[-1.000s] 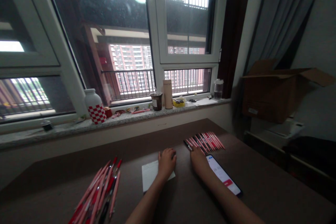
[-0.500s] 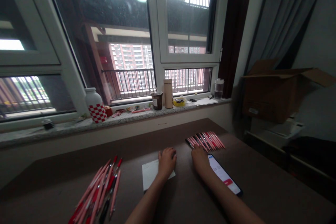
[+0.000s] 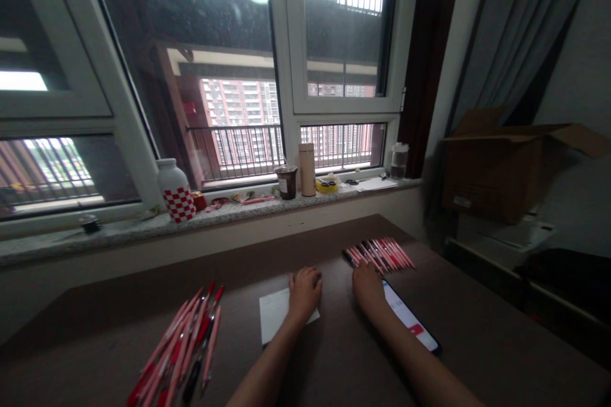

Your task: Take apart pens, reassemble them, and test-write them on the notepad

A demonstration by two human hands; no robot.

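Observation:
My left hand [image 3: 305, 296] lies palm down across a white notepad [image 3: 273, 315], its fingers stretched past the far edge onto the table and slightly apart. It holds nothing. My right hand [image 3: 367, 283] is at the left end of a neat row of pink, red and black pens and pencils [image 3: 384, 253]. Its fingers are closed at the near end of the leftmost black pen [image 3: 348, 257]; the fingertips are partly hidden. Under my right forearm, a phone [image 3: 410, 318] with a lit screen is partly covered. A loose pile of pink, red and black pens and pencils [image 3: 184, 343] lies at the left.
The brown table [image 3: 334, 356] meets a windowsill [image 3: 248, 208] bearing a checkered vase [image 3: 175, 194], a drink cup [image 3: 286, 183], a beige flask [image 3: 307, 170], yellow tape [image 3: 326, 186] and a clear jug [image 3: 399, 161]. A cardboard box [image 3: 491, 175] stands at the right.
My right hand and the row of pens and pencils have shifted slightly to the right together. My left hand has stayed on the notepad.

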